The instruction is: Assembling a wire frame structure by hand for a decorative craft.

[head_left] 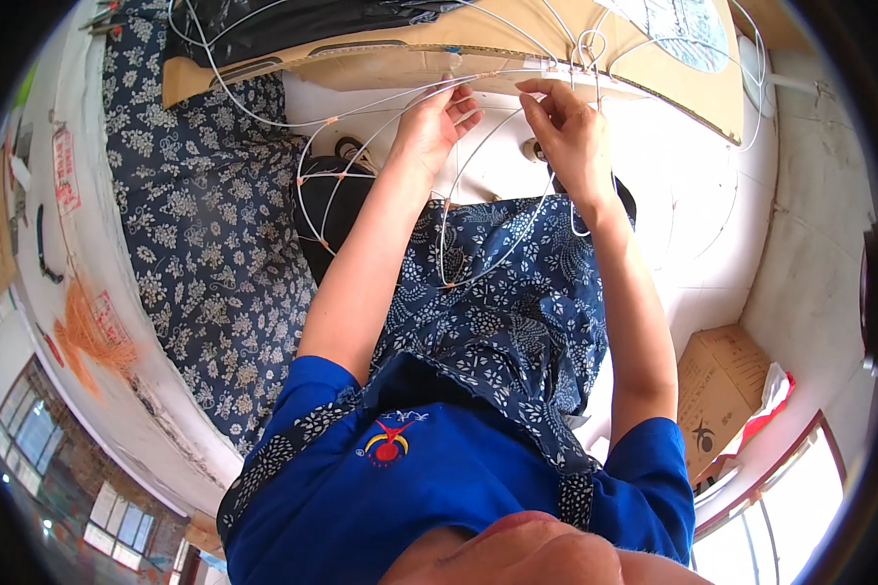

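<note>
Both hands work at the near edge of the cardboard-covered tabletop [707, 93], where a wire frame [447, 205] of white strands with copper-coloured joints runs along that edge and hangs down from it toward the person's lap. Letting the open loops hang in front of the tabletop probably keeps them from catching on it, while the upper strands stay close to the edge and within easy reach. The left hand [437, 122] is just below the tabletop's edge, thumb and forefinger closed on strands of the frame; that pinch likely steadies the wire for the other hand. The right hand [571, 136], farther along the same edge, has its fingers bent with only a narrow gap between the tips; whether a thin strand lies in them I cannot tell. Its nearness to the left suggests fine work on a short stretch of wire. The patterned apron [507, 253] spreads below the tabletop's edge, behind the lower loops, perhaps to shield clothing from the wire. On the tabletop, a dark sheet [293, 29] lies toward its left end and a printed paper [688, 29] toward its right, both seemingly set aside from the hands.
</note>
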`<state>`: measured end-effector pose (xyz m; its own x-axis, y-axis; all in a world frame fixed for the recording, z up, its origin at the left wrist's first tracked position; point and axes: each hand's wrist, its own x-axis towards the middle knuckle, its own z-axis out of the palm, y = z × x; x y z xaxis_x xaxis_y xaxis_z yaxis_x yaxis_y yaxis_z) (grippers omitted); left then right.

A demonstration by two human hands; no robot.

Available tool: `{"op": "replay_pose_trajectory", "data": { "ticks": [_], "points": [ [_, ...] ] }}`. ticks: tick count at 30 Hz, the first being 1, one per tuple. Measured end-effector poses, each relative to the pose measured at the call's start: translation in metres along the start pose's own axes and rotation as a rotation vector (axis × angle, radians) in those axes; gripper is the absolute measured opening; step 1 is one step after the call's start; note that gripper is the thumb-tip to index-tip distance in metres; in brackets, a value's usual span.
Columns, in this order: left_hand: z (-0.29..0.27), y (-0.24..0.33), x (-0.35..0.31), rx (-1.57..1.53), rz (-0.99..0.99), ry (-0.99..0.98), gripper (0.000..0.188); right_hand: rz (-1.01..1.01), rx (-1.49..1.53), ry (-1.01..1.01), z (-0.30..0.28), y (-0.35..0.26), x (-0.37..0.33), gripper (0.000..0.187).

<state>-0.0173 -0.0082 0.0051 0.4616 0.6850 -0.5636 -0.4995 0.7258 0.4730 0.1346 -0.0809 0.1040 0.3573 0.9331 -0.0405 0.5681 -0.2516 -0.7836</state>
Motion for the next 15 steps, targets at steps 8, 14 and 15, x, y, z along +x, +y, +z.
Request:
{"op": "replay_pose_trajectory", "data": {
  "ticks": [8, 14, 15],
  "points": [
    [-0.009, -0.006, -0.010, -0.137, 0.021, -0.003, 0.013, -0.408, -0.237, -0.076, 0.020, -0.019, 0.048, 0.013],
    [-0.008, -0.011, -0.006, -0.134, 0.049, 0.047, 0.012, -0.135, -0.627, -0.133, 0.022, -0.041, 0.071, 0.022],
    [-0.006, -0.011, -0.006, -0.121, 0.045, 0.090, 0.012, -0.113, -0.423, -0.162, 0.018, -0.028, 0.073, 0.027]
  ]
}}
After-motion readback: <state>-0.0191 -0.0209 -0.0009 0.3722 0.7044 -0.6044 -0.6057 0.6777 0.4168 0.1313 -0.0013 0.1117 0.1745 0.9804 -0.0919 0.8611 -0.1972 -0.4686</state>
